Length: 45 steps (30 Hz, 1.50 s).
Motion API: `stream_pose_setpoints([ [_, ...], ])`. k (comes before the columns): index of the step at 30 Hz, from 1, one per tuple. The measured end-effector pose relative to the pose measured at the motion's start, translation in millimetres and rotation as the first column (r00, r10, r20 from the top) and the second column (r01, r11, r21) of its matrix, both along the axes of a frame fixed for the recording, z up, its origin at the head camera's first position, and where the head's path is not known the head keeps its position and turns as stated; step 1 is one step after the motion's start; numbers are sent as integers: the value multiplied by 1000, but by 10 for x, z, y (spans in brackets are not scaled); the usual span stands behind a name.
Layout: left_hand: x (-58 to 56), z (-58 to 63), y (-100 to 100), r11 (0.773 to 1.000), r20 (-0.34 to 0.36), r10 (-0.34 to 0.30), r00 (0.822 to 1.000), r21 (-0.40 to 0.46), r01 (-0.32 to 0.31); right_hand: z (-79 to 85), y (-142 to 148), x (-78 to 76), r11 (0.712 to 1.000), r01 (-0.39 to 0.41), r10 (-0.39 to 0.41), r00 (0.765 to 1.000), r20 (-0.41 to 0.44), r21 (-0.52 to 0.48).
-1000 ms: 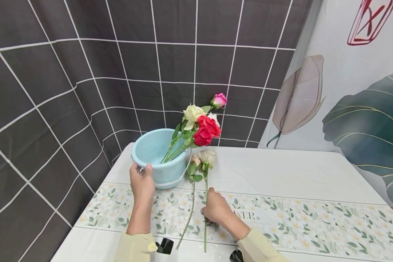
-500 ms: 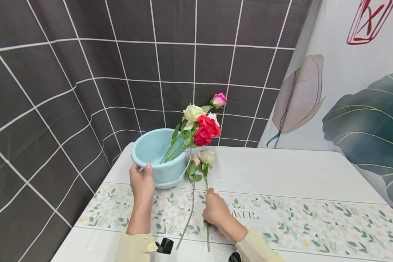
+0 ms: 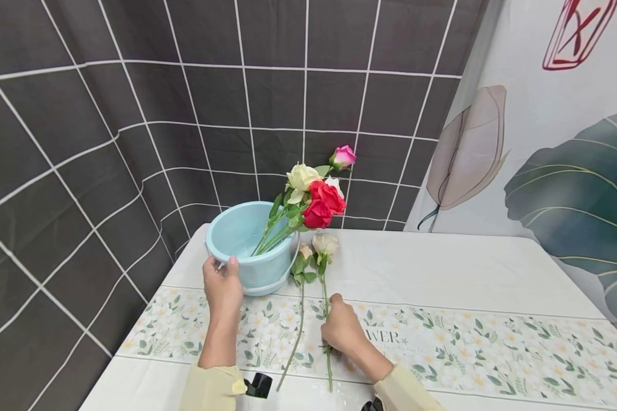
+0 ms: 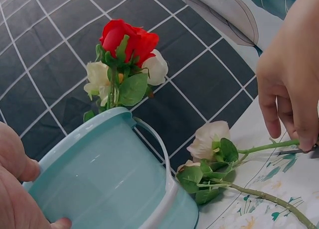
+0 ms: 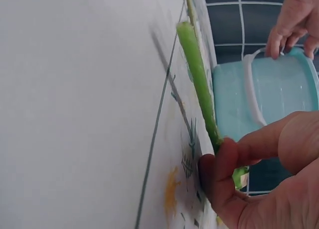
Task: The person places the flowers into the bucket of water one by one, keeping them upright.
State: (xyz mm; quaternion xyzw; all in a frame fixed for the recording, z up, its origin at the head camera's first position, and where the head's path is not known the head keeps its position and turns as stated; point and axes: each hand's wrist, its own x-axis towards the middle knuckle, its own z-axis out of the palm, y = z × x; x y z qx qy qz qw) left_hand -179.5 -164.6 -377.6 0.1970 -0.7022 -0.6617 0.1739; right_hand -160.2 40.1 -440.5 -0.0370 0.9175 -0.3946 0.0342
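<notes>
My left hand grips the near-left rim of a light blue bucket, thumb on the outside. Several artificial roses lean in the bucket, with a red rose, a cream rose and a pink rosebud over its right rim. My right hand pinches the green stem of a pale rose between thumb and fingertips. In the right wrist view the cut end of that stem sticks out past the fingers, just above the tabletop. Left of it lies a second rose stem.
A white table carries a printed flower band. The bucket's white handle hangs down its side. Dark grey cloth with white grid lines hangs behind, and a pale leaf-print cloth hangs at the right.
My right hand has shifted slightly right, and the lower end of the pinched stem has swung right with it. The left hand and the bucket stay in place.
</notes>
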Motion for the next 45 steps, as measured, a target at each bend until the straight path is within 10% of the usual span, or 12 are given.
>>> stream_pose_setpoints([
  [7,90,175,50,1000,41,-12,999,-4,12,-25,83,-27,973,16,-4,999,52,-232],
  [17,-63,-91,-36,1000,9,11,1000,-3,-11,-12,158,-29,823,66,52,980,191,-564],
  [30,32,72,19,1000,3,3,1000,23,-3,-16,206,-40,777,85,27,985,168,-624],
  [45,-300,-428,-189,1000,17,-1,1000,19,0,72,218,-76,731,164,-122,986,110,-662],
])
